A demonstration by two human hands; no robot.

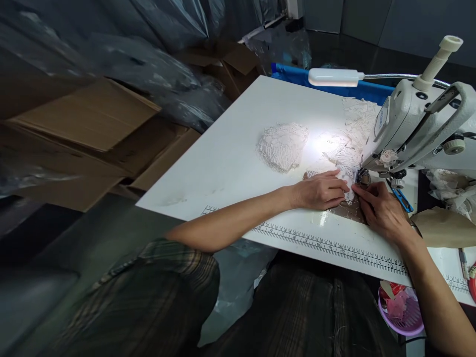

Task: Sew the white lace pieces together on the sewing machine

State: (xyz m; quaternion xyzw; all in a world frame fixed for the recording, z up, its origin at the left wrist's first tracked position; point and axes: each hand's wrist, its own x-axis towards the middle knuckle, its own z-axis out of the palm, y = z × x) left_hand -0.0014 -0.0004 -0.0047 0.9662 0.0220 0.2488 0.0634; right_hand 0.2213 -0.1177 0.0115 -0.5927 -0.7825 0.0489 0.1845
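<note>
A white lace piece (346,177) lies under the needle area of a white sewing machine (405,116). My left hand (323,191) rests flat on the lace, just left of the presser foot (360,176), its fingers stretched out. Close by on the right, my right hand (381,208) has thumb and index finger together at the lace's near edge; the rest of its fingers are curled. Beneath both hands is a brownish, shiny plate (347,212). More lace (359,119) trails behind the needle, and a stack of lace pieces (283,146) sits to the left.
A white lamp (334,77) lights the white table (223,163), which has a printed ruler (327,246) along its front. Right of the machine foot lies a blue tool (402,199). A purple basket (403,317) of scraps hangs low. Cardboard boxes (89,119) stand left.
</note>
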